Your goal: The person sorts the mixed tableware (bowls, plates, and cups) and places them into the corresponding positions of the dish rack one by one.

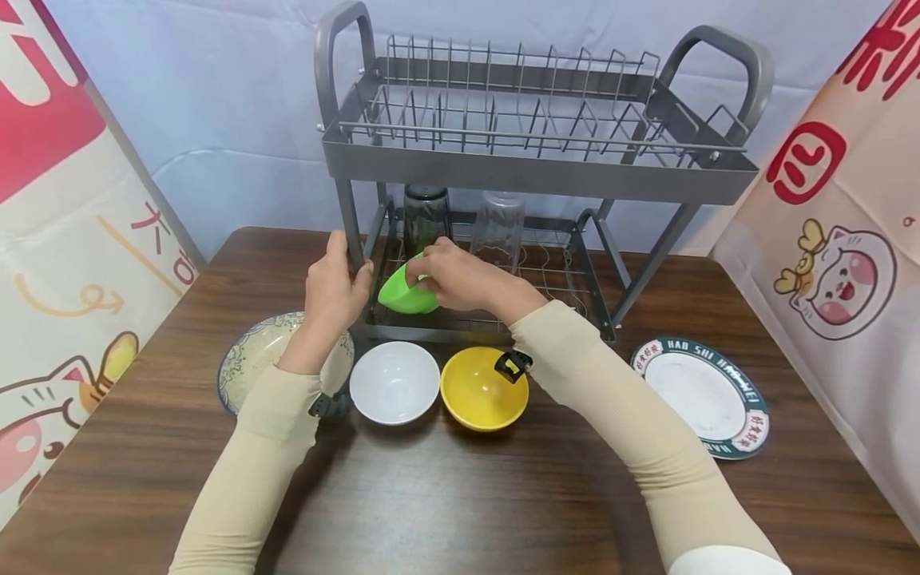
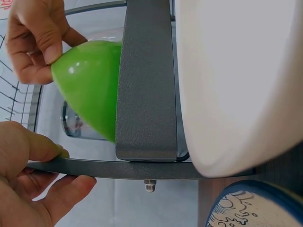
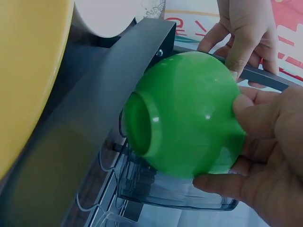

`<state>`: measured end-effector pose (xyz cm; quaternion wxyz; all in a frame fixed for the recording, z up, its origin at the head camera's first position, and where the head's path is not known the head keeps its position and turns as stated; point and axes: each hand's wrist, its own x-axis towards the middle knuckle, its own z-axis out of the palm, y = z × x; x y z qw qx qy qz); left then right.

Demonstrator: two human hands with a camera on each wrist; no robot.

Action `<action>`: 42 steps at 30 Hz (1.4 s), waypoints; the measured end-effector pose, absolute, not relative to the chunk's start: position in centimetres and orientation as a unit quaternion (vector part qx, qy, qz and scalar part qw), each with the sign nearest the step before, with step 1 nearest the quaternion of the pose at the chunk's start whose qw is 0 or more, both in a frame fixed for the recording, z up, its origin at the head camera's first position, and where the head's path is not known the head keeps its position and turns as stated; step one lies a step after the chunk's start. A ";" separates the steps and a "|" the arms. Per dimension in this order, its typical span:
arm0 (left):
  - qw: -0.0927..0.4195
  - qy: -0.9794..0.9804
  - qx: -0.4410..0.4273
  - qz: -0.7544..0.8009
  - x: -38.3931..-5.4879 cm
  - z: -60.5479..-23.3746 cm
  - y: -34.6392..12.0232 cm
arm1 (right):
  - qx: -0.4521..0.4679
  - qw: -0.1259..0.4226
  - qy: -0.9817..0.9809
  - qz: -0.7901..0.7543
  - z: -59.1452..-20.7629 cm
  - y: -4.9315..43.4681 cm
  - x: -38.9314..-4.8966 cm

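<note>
My right hand [image 1: 467,275] pinches a green bowl [image 1: 406,294] by its rim, thumb on one side and fingers on the other. The bowl is tilted on its side over the left end of the rack's lower tier, its foot ring showing in the right wrist view. With thumb and fingers, my left hand [image 1: 332,289] grips the front left post [image 2: 104,169] of the grey two-tier dish rack [image 1: 539,177]. Behind the bowl, a dark glass [image 1: 424,220] and a clear glass [image 1: 497,228] stand on the lower tier.
A white bowl [image 1: 395,383] and a yellow bowl [image 1: 485,391] sit side by side before the rack. A patterned plate [image 1: 244,363] lies left, partly under my left arm. To the right is a green-rimmed plate [image 1: 755,431]. The rack's upper tier has wire dividers.
</note>
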<state>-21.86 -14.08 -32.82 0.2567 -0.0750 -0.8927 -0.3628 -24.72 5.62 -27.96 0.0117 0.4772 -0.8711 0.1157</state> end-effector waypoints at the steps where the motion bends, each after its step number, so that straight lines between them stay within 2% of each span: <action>1: 0.256 -0.893 -0.074 -0.362 -21.9 -32.8 -14.1 | 0.480 0.016 -0.870 0.109 -27.9 5.6 -24.7; 10: 0.250 -0.895 -0.076 -0.362 -21.8 -32.8 -13.8 | 0.499 0.096 -0.860 0.035 -28.1 5.0 -24.5; 17: 0.249 -0.894 -0.077 -0.364 -21.8 -32.7 -13.9 | 0.470 0.063 -0.880 -0.023 -27.5 4.0 -24.5; 22: 0.241 -0.895 -0.073 -0.368 -21.7 -32.7 -14.1 | 0.485 0.067 -0.871 -0.035 -27.8 3.0 -24.7; 31: 0.243 -0.895 -0.073 -0.368 -21.7 -32.7 -14.1 | 0.448 0.038 -0.880 -0.151 -28.0 0.7 -24.3; 42: 0.242 -0.893 -0.073 -0.373 -21.6 -32.8 -14.0 | 0.486 0.060 -0.868 -0.078 -28.9 1.9 -24.8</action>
